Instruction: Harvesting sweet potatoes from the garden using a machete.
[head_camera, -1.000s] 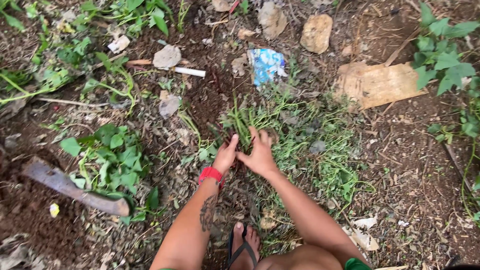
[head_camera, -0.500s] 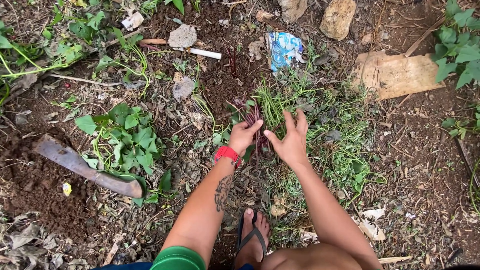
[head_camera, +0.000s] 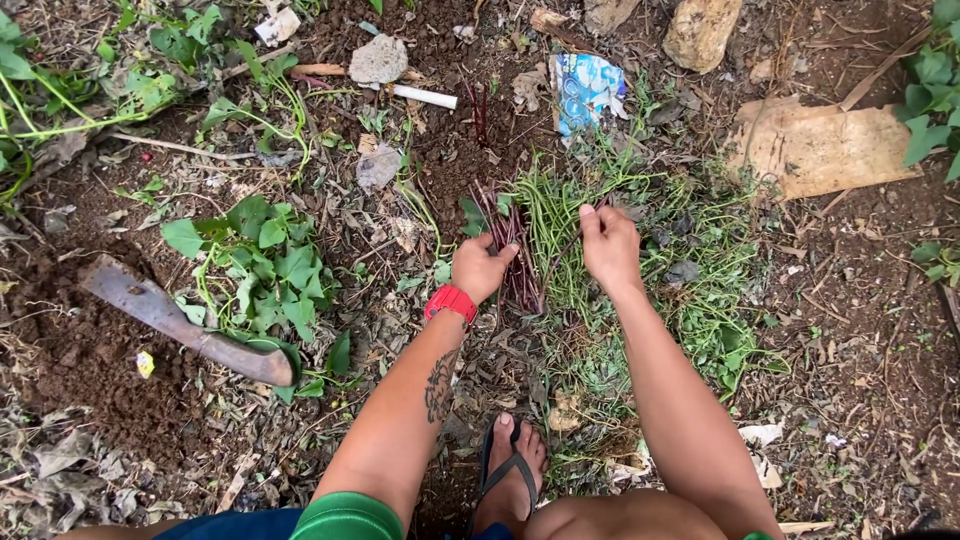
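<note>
My left hand (head_camera: 481, 266), with a red band at the wrist, is closed around a bundle of dark red stems (head_camera: 508, 240) lying on the soil. My right hand (head_camera: 610, 246) pinches a thin green stem from the heap of cut green vines (head_camera: 560, 215) just right of the red bundle. Both forearms reach forward from the bottom of the head view. My foot in a dark sandal (head_camera: 508, 475) stands below the hands.
A rusty broad blade (head_camera: 185, 325) lies on dark soil at left beside a leafy green plant (head_camera: 265, 265). A blue and white wrapper (head_camera: 585, 88), stones (head_camera: 378, 60), a white tube (head_camera: 425, 97) and a brown board (head_camera: 820, 150) lie farther out.
Both hands moved apart: the left closed on the red stems, the right shifted right and pinched a green stem. The view drifted so the ground slid down and right.
</note>
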